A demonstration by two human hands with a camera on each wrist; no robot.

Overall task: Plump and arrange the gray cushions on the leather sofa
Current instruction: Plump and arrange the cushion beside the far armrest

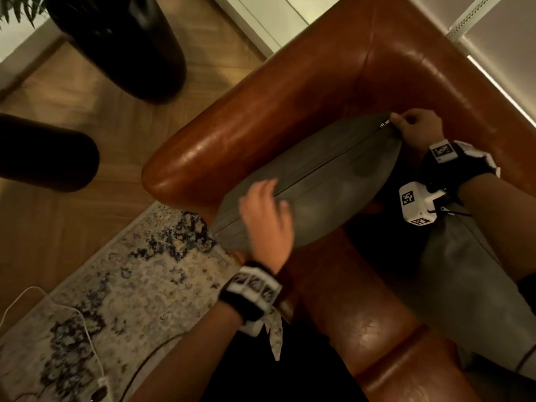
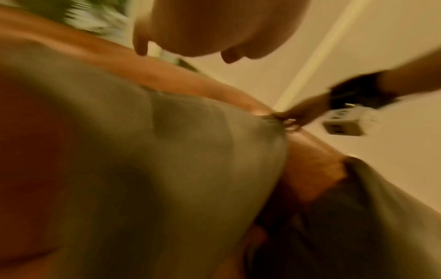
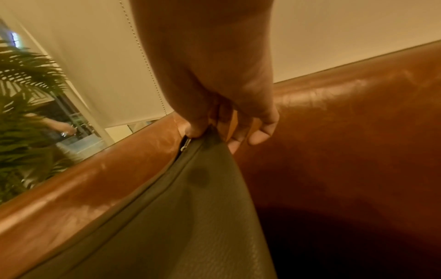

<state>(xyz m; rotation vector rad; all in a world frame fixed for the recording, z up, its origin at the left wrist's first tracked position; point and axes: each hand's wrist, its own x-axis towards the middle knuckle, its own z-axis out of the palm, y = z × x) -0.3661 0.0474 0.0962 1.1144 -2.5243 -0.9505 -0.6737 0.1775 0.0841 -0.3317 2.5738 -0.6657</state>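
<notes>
A gray cushion stands on its edge in the corner of the brown leather sofa, zipper seam up, leaning against the armrest. My right hand pinches its far top corner beside the zipper pull, which the right wrist view shows close up. My left hand is blurred over the cushion's near end with fingers loosely spread, holding nothing. In the left wrist view the fingers hover just above the cushion. A second gray cushion lies on the seat under my right forearm.
Two black planters stand on the wood floor left of the armrest. A patterned rug with a white cable lies by the sofa front. A wall and blind run behind the backrest.
</notes>
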